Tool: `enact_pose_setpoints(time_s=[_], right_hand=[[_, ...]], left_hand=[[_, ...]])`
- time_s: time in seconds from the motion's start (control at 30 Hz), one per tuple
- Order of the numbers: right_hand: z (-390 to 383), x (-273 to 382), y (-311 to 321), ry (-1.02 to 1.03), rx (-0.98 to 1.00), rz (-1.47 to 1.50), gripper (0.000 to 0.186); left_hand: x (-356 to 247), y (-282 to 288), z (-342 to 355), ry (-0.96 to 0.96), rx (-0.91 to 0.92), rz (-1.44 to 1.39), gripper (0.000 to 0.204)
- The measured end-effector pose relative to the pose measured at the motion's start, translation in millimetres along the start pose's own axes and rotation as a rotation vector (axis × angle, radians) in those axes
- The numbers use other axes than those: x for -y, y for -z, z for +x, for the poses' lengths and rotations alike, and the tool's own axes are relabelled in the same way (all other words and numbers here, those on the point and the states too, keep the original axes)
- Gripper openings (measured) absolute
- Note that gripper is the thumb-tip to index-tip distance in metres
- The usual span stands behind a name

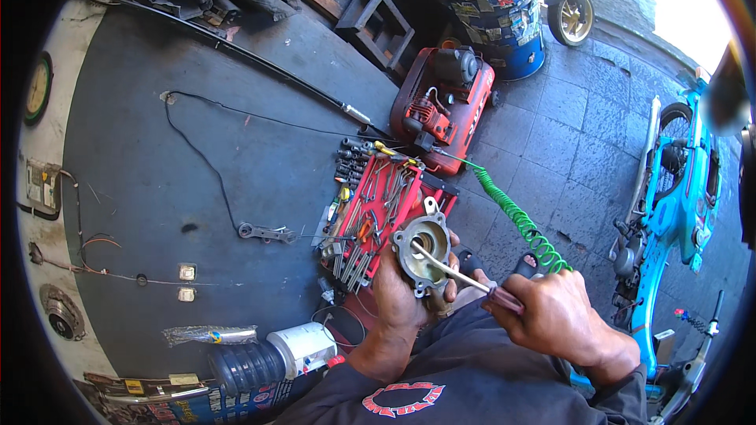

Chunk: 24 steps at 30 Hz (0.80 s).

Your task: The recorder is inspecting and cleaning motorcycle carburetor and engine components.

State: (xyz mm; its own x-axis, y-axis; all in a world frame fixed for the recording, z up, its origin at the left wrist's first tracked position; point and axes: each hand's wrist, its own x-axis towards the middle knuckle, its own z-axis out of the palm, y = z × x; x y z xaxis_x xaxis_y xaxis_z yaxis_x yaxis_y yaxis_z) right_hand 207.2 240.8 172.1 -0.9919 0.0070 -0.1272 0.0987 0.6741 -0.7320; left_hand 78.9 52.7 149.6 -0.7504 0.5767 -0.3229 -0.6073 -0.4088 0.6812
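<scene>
My left hand (394, 304) is wrapped round a grey metal housing (417, 265) and holds it up in front of my body. Its round bore faces up, and several bolt lugs stick out round its rim. In my right hand (557, 311), closed in a fist, is a screwdriver (505, 299) with a dark reddish handle. Its pale shaft slants up to the left, and the tip reaches into the bore. Whether the tip touches the inner wall, I cannot tell.
Beyond my hands stands a red tool tray (415, 202) with many wrenches and sockets. Past it is a red air compressor (475, 102), whose green coiled hose (512, 208) runs down beside my right hand. A turquoise motorcycle frame (655, 264) stands at the right.
</scene>
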Motion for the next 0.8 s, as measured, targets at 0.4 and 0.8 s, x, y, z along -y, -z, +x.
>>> enact_pose_setpoints(time_s=[0.4,0.8], right_hand=[[4,2,7,0.009,0.028,0.110,0.038],[4,5,10,-0.015,0.029,0.042,0.027]], left_hand=[[-4,8,0,-0.005,0.077,0.010,0.068],[-4,8,-2,0.022,0.022,-0.053,0.083]])
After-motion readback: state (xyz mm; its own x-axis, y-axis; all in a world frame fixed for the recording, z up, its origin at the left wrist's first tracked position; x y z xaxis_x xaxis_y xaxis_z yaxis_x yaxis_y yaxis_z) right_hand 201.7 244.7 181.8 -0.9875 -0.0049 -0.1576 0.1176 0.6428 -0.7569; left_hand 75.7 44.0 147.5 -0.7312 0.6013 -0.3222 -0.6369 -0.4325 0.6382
